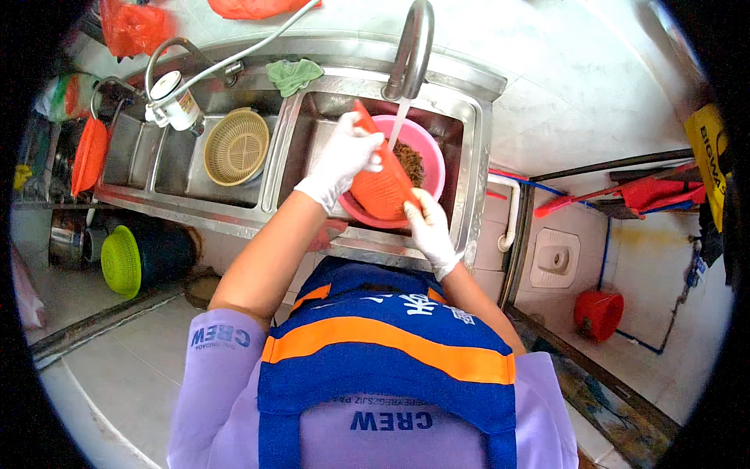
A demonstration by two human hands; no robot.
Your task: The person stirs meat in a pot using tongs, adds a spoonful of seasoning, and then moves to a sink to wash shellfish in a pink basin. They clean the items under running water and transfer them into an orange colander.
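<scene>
A red plastic colander (378,190) is tilted over a pink plastic basin (435,153) in the right-hand sink bowl. White-gloved, my left hand (345,155) grips the colander's upper left rim. On its lower right rim closes my right hand (430,225), also gloved. Brown shredded or stringy matter (410,163) lies in the basin, partly hidden by the colander; what it is cannot be told. Water runs from the metal faucet (417,53) down into the basin, beside the colander's raised edge. The colander's inside is turned out of view.
Left of the basin, a tan plastic basket (237,146) stands in the middle sink bowl (181,176). A green cloth (293,76) lies on the sink's back ledge. A white faucet filter (176,101) and a pale hose (246,51) hang over the left bowls.
</scene>
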